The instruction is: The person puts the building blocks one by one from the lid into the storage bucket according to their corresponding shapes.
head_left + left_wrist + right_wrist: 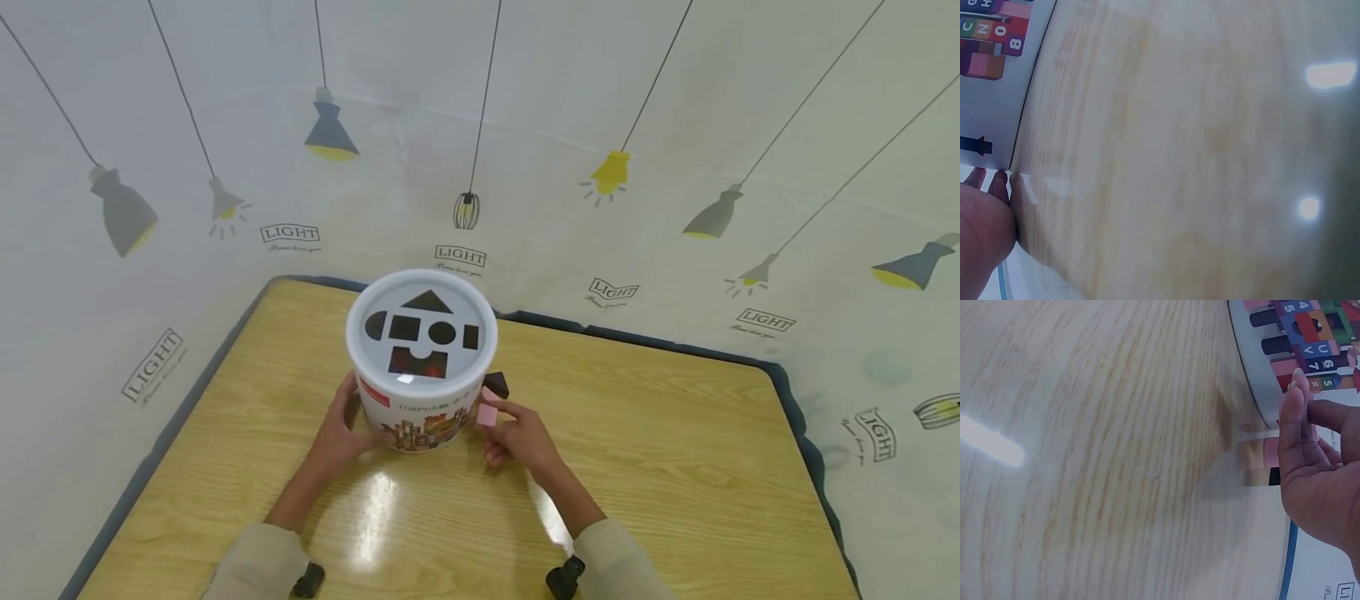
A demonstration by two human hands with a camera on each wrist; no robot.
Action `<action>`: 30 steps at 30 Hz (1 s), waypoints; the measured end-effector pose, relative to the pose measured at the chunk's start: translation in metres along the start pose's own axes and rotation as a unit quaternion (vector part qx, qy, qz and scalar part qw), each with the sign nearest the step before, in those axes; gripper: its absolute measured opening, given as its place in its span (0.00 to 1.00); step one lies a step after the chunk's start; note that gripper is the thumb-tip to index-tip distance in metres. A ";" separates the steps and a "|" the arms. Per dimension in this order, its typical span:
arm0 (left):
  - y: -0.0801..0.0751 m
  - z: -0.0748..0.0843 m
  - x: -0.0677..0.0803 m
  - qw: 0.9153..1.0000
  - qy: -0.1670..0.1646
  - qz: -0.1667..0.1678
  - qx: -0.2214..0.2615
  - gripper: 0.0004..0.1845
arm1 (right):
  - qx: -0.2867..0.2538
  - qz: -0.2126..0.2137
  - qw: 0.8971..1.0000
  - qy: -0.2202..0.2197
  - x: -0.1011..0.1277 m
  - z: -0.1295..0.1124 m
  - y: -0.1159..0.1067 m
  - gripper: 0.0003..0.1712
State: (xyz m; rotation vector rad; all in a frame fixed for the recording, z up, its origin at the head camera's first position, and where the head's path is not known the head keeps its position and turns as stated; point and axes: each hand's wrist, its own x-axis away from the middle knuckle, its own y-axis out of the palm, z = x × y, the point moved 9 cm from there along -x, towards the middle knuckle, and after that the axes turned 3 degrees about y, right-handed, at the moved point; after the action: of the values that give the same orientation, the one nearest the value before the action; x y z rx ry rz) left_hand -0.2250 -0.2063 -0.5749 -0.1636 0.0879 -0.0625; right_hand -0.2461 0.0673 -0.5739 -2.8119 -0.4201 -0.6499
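A white round bucket [420,392] with a shape-sorter lid [422,325] stands on the wooden table [675,467]. My left hand [351,423] grips the bucket's lower left side, thumb up along the wall. In the left wrist view its fingertips [988,181] lie against the bucket wall [991,106]. My right hand [501,423] pinches a small pink block [487,415] just right of the bucket's base. A dark block [499,385] lies behind it beside the bucket. The right wrist view shows the right hand [1310,456] next to the bucket [1272,375], with the pink block [1269,452] half hidden by the fingers.
A pale curtain printed with lamps [600,167] closes in the table at the back and both sides. A dark blue border [795,400] runs along the table's far and right edges. Bare wood stretches right of the bucket.
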 end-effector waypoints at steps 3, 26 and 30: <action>0.000 0.001 0.000 1.000 0.004 -0.001 0.001 0.61 | -0.013 -0.011 1.000 -0.005 0.001 -0.005 0.002 0.33; 0.000 -0.002 0.000 1.000 -0.001 -0.001 -0.006 0.62 | -0.016 -0.021 0.999 -0.037 0.015 -0.032 0.001 0.27; 0.000 -0.002 -0.001 1.000 0.004 -0.003 -0.004 0.61 | -0.015 -0.022 0.999 -0.041 0.015 -0.036 0.000 0.27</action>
State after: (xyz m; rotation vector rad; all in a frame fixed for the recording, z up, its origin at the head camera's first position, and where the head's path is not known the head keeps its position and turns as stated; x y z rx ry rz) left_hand -0.2257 -0.2063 -0.5766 -0.1714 0.0964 -0.0680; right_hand -0.2472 0.0611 -0.5354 -2.8741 -0.4916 -0.5545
